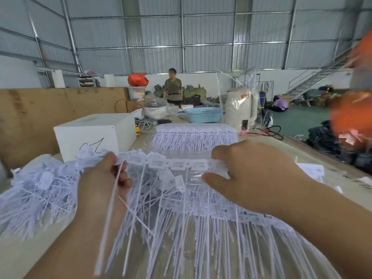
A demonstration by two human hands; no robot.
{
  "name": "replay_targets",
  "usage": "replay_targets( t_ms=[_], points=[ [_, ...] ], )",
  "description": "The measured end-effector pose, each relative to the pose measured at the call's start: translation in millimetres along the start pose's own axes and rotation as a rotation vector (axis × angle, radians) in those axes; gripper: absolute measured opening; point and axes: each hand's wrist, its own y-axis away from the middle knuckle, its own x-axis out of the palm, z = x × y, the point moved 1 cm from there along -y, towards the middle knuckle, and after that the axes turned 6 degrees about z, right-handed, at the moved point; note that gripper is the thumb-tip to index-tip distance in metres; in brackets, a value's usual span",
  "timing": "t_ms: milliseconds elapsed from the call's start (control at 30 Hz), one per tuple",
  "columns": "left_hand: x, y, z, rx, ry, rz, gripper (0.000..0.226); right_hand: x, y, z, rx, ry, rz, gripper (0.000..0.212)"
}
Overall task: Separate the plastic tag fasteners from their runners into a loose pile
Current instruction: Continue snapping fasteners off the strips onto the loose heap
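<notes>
A strip of white plastic tag fasteners (177,165) still joined along its runner stretches between both hands above the table. My left hand (104,182) grips its left end, with a long thin tail hanging down through the fingers. My right hand (253,174) pinches the right end of the strip between thumb and fingers. A loose pile of separated fasteners (38,190) lies to the left. More joined strips (221,218) lie spread under my hands, and a neat stack of strips (193,135) sits farther back.
A white box (94,133) stands at the back left beside a brown board. A blue basket (203,114), a white kettle in plastic wrap (240,109) and a pot are at the table's far end. A person stands beyond. Something orange and blurred is at the right edge.
</notes>
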Motion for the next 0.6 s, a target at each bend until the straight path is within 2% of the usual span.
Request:
replay_targets(
  t_ms=[67, 133, 300, 400, 467, 533, 600],
  points=[
    [2.7, 4.7, 3.5, 0.149, -0.184, -0.063, 0.026, -3.4, 1.8, 2.5, -0.015, 0.029, -0.081, 0.035],
    [7.1, 8.4, 5.1, 0.220, -0.212, -0.035, 0.020, -5.0, 5.9, 4.7, -0.034, 0.039, -0.120, 0.034],
    [11.4, 12.6, 9.4, 0.073, -0.090, 0.212, 0.012, -1.8, 12.5, 10.3, -0.131, 0.073, -0.203, 0.036],
    [14.7, 16.1, 8.2, -0.035, -0.064, 0.339, 0.010, -3.3, 8.2, 6.9, -0.074, 0.145, -0.263, 0.037],
    [18.1, 20.4, 7.3, -0.059, -0.092, 0.383, 0.008, 1.1, 5.9, 0.1, -0.046, 0.188, -0.197, 0.040],
    [22.1, 28.5, 9.3, -0.066, -0.131, 0.462, 0.007, 9.8, 5.7, -3.4, -0.122, 0.164, -0.082, 0.037],
    [27.4, 39.5, 12.5, -0.062, -0.180, 0.588, 0.014, 21.6, 7.4, 1.8, -0.250, -0.009, 0.021, 0.036]
  ],
)
